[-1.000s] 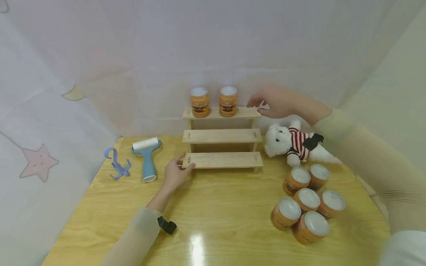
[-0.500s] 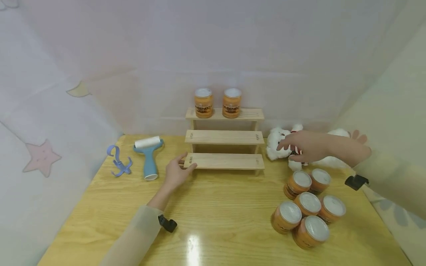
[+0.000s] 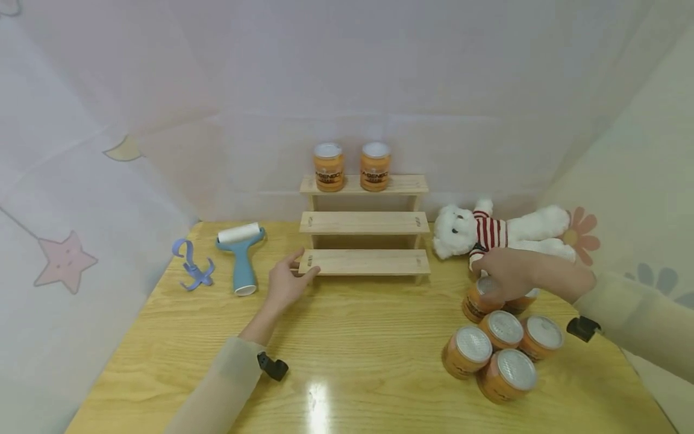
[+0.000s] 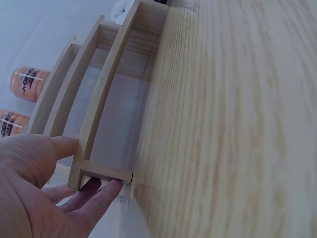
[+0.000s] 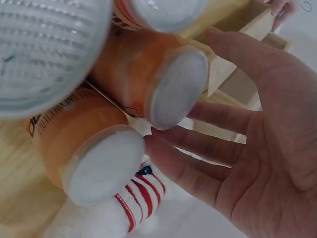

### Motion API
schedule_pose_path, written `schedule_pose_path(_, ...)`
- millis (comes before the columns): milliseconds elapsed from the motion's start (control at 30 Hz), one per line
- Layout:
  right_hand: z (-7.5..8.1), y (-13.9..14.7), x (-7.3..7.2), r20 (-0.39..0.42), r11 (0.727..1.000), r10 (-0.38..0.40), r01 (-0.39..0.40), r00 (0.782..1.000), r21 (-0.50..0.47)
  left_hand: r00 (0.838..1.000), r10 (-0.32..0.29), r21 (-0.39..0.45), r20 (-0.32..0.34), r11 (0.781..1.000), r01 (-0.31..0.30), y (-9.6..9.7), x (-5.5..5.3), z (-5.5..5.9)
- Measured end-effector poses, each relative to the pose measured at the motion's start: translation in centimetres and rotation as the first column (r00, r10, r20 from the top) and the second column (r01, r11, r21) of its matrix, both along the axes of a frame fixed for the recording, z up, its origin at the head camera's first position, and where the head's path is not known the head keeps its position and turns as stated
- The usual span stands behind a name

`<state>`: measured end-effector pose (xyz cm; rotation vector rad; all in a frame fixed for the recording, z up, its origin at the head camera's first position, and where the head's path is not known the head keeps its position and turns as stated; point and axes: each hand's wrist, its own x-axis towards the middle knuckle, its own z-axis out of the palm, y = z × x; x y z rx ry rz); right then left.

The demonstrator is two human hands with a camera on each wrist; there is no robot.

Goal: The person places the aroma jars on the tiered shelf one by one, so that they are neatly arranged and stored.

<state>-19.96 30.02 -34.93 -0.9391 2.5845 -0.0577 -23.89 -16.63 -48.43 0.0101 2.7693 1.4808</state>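
Note:
My left hand (image 3: 286,282) grips the left end of a three-tier wooden shelf rack (image 3: 363,223), thumb on the lowest board and fingers at its end. In the left wrist view the fingers (image 4: 101,201) touch the end piece under that board. On the right, my right hand (image 3: 506,274) hangs over an orange can (image 3: 476,306) with a pale lid. In the right wrist view its thumb and fingers spread either side of that can's lid (image 5: 179,89). Two like cans (image 3: 328,167) stand on the top board.
Several more orange cans (image 3: 506,377) cluster at the table's right. Behind them lies a white teddy bear (image 3: 454,232) in a striped shirt. A blue-handled lint roller (image 3: 242,265) and a purple hook stand (image 3: 195,271) are at left. A pale cloth backdrop (image 3: 260,72) hangs behind.
My right hand has come from the right end of the top board down past the teddy bear to the cans. My left hand has stayed on the shelf rack.

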Motion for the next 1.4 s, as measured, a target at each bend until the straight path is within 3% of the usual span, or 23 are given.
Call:
schedule_pose_path(200,-0.6,0.1,0.1,-0.021,1.000,0.007,-0.007,1.000,0.004,1.000,0.001,-0.002,0.002,1.000,-0.001,0.0,0.1,0.0)
schedule_pose_path(533,-0.3,-0.4,-0.4,-0.028,1.000,-0.007,0.007,1.000,0.011,1.000,0.007,0.002,-0.004,1.000,-0.007,-0.1,0.0,-0.1)
schedule_pose_path(833,1.3,-0.8,-1.3,-0.083,1.000,0.025,-0.026,0.996,-0.013,1.000,0.007,-0.006,-0.015,1.000,-0.007,0.0,0.2,-0.2)
schedule_pose_path(1200,2.9,-1.3,-3.0,-0.059,0.997,0.046,-0.049,0.997,-0.059,1.000,0.006,-0.003,-0.021,1.000,-0.006,0.0,0.3,-0.1)
schedule_pose_path(1400,4.7,-1.8,-4.2,-0.039,0.997,0.055,-0.057,0.998,-0.057,1.000,0.019,0.001,-0.014,1.000,-0.019,0.0,0.3,0.0)
